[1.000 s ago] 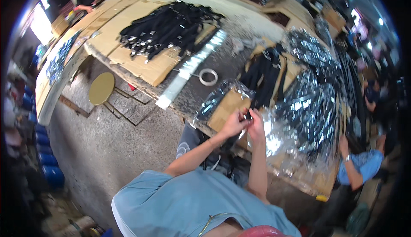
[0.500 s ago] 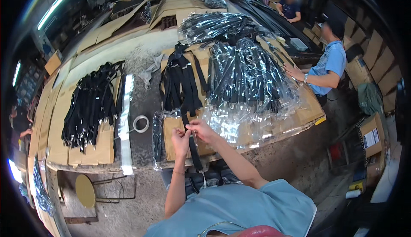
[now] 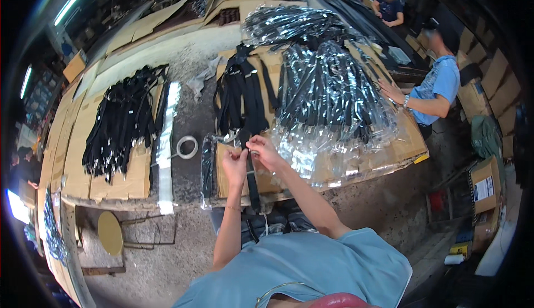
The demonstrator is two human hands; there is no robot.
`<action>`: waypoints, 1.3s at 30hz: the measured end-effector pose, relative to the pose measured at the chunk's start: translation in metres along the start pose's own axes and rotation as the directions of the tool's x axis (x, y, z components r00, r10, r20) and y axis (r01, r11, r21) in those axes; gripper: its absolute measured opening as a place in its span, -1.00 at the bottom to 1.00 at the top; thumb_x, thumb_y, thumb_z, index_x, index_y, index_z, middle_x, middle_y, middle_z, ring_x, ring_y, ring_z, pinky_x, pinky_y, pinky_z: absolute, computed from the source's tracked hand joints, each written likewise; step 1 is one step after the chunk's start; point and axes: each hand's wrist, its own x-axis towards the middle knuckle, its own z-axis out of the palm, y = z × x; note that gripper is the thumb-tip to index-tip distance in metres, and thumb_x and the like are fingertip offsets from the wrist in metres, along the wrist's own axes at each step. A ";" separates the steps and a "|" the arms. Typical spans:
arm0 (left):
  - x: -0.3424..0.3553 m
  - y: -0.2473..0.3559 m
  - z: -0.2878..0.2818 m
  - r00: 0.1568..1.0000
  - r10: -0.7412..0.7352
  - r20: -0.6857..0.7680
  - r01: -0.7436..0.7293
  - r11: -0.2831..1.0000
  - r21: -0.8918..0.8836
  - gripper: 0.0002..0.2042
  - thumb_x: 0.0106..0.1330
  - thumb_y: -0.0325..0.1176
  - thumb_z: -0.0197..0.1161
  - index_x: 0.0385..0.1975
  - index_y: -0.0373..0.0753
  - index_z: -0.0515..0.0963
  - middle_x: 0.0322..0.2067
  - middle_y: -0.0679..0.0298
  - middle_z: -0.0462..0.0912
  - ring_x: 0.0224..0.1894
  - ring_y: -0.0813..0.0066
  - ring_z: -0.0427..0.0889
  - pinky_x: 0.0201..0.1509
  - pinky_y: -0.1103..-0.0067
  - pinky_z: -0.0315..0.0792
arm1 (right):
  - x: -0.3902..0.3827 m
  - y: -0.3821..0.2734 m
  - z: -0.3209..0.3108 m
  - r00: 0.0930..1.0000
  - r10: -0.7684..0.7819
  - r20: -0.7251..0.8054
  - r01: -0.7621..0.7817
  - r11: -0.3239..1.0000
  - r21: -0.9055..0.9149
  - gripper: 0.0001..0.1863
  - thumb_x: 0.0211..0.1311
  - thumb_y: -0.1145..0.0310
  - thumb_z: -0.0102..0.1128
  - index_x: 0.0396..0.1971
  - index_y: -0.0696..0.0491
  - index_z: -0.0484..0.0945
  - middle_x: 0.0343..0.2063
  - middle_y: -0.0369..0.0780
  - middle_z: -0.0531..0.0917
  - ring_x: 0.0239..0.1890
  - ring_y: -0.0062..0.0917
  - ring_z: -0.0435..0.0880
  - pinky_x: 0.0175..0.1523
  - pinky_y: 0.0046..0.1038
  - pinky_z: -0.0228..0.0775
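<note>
A black strap (image 3: 253, 188) runs down between my hands and hangs over the table's front edge. My left hand (image 3: 235, 164) pinches it from the left, fingertips pressed together. From the right, my right hand (image 3: 265, 152) closes its fingertips on the same strap, touching or nearly touching the left ones. Whatever small part lies under the fingertips is too small to make out. Just beyond, a bundle of black straps (image 3: 240, 94) lies on cardboard. To its right spreads a heap of black straps in clear plastic bags (image 3: 328, 91).
Another pile of black straps with metal clips (image 3: 119, 121) lies left, beside a stack of clear plastic sleeves (image 3: 166, 158). A roll of tape (image 3: 187, 147) sits on the dark surface. A co-worker in blue (image 3: 431, 88) reaches toward the bagged heap. A round stool (image 3: 110, 233) stands below.
The whole scene has shifted slightly upward and right in the view. Both hands stay at the strap, fingertips close together. The co-worker's hand remains by the bagged heap.
</note>
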 end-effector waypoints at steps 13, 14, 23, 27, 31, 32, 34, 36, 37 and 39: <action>-0.001 0.019 0.009 0.995 0.013 -0.098 -0.017 0.999 -0.046 -0.72 0.12 -0.47 0.36 -0.55 -0.29 0.29 -0.67 0.37 0.44 -0.59 0.73 0.38 -0.55 0.66 0.31 | -0.003 -0.017 0.005 0.997 0.026 -0.068 -0.021 0.997 0.077 -0.92 0.24 0.31 0.19 -0.38 -0.06 0.47 -0.47 -0.46 0.49 -0.37 -0.74 0.48 -0.24 -0.60 0.33; -0.002 0.024 0.006 0.995 0.012 -0.102 -0.017 0.999 -0.045 -0.72 0.12 -0.47 0.36 -0.55 -0.29 0.29 -0.67 0.37 0.44 -0.59 0.73 0.38 -0.55 0.66 0.31 | -0.008 -0.018 0.008 0.997 0.029 -0.065 -0.024 0.997 0.076 -0.92 0.24 0.31 0.19 -0.38 -0.06 0.47 -0.47 -0.46 0.49 -0.37 -0.74 0.48 -0.24 -0.60 0.33; 0.008 0.081 -0.043 0.904 0.090 0.417 -0.265 0.884 0.385 -0.72 0.20 -0.34 0.25 -0.14 -0.33 0.51 -0.38 0.08 0.65 -0.29 0.26 0.66 -0.19 0.44 0.48 | -0.021 -0.020 -0.006 0.985 -0.163 0.058 0.173 0.925 -0.339 -0.64 0.12 0.60 0.22 -0.06 0.12 0.41 -0.34 -0.30 0.54 -0.27 -0.64 0.53 -0.16 -0.54 0.41; 0.042 0.112 -0.057 0.765 0.439 0.471 -0.629 0.665 0.403 -0.72 0.04 -0.42 0.32 -0.20 -0.28 0.58 -0.42 0.14 0.63 -0.18 0.22 0.61 -0.09 0.48 0.46 | -0.026 -0.038 0.000 0.977 -0.199 0.079 0.214 0.916 -0.340 -0.66 0.09 0.62 0.23 -0.11 0.15 0.43 -0.38 -0.32 0.54 -0.27 -0.65 0.51 -0.14 -0.59 0.38; 0.076 0.124 -0.051 0.606 0.272 0.748 -0.577 0.797 0.178 -0.80 0.05 -0.47 0.33 -0.31 -0.34 0.59 -0.42 0.17 0.65 -0.29 0.37 0.64 -0.15 0.54 0.48 | -0.037 -0.067 0.016 0.962 -0.215 0.168 0.263 0.897 -0.355 -0.68 0.10 0.61 0.23 -0.11 0.16 0.46 -0.31 -0.33 0.58 -0.22 -0.69 0.51 -0.07 -0.63 0.35; 0.079 0.134 -0.046 0.622 0.082 0.779 -0.418 0.876 0.242 -0.82 0.07 -0.48 0.32 -0.32 -0.36 0.58 -0.42 0.18 0.65 -0.34 0.44 0.64 -0.18 0.57 0.48 | -0.044 -0.078 0.024 0.961 -0.226 0.156 0.267 0.901 -0.342 -0.69 0.11 0.60 0.22 -0.11 0.15 0.47 -0.27 -0.32 0.59 -0.20 -0.69 0.51 -0.05 -0.63 0.34; 0.076 0.149 -0.040 0.602 0.098 0.793 -0.412 0.888 0.204 -0.86 0.11 -0.52 0.29 -0.33 -0.40 0.57 -0.43 0.23 0.65 -0.40 0.60 0.60 -0.24 0.62 0.47 | -0.051 -0.092 0.026 0.952 -0.279 0.126 0.306 0.886 -0.348 -0.69 0.15 0.57 0.21 -0.08 0.15 0.48 -0.21 -0.32 0.60 -0.17 -0.70 0.52 -0.02 -0.63 0.34; 0.068 0.170 -0.035 0.684 0.152 0.714 -0.337 0.933 0.124 -0.88 0.13 -0.54 0.28 -0.35 -0.40 0.57 -0.46 0.29 0.63 -0.38 0.67 0.57 -0.25 0.65 0.46 | -0.058 -0.111 0.037 0.903 -0.398 0.163 0.430 0.846 -0.315 -0.67 0.17 0.53 0.21 -0.05 0.17 0.47 -0.23 -0.33 0.60 -0.16 -0.70 0.51 -0.01 -0.62 0.35; 0.060 0.184 -0.034 0.698 0.197 0.689 -0.382 0.916 0.125 -0.89 0.14 -0.55 0.28 -0.35 -0.41 0.56 -0.46 0.31 0.62 -0.37 0.68 0.57 -0.26 0.66 0.46 | -0.059 -0.119 0.042 0.876 -0.436 0.209 0.481 0.826 -0.294 -0.65 0.18 0.49 0.22 -0.02 0.18 0.46 -0.22 -0.33 0.59 -0.17 -0.70 0.52 -0.02 -0.61 0.37; 0.050 0.198 -0.029 0.758 0.220 0.614 -0.327 0.943 0.065 -0.87 0.12 -0.58 0.28 -0.34 -0.40 0.55 -0.46 0.29 0.63 -0.37 0.70 0.57 -0.28 0.70 0.45 | -0.066 -0.137 0.054 0.868 -0.444 0.222 0.491 0.833 -0.254 -0.64 0.19 0.51 0.21 0.00 0.20 0.43 -0.26 -0.29 0.61 -0.24 -0.70 0.55 -0.11 -0.62 0.41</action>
